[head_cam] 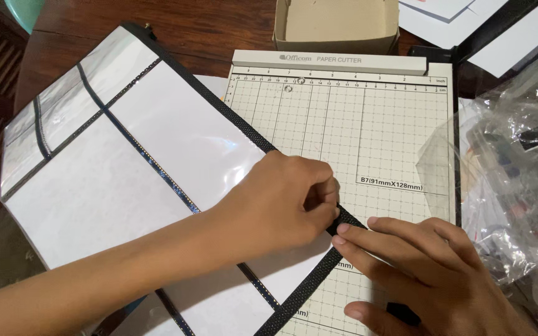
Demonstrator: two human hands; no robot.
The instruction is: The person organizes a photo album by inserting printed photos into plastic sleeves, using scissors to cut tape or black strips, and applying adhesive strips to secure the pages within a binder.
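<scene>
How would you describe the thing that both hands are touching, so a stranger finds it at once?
Start at the cream gridded paper cutter on the wooden table. Lying tilted across its left side is a clear plastic pouch with white sheets inside. Its black mesh edging and dark zipper lines set it apart from the crinkled transparent bag on the right.

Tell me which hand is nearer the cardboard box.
Left. The left hand pinches the pouch's black edge mid-cutter, closer to the cardboard box at the top. The right hand rests lower, farther away.
</scene>
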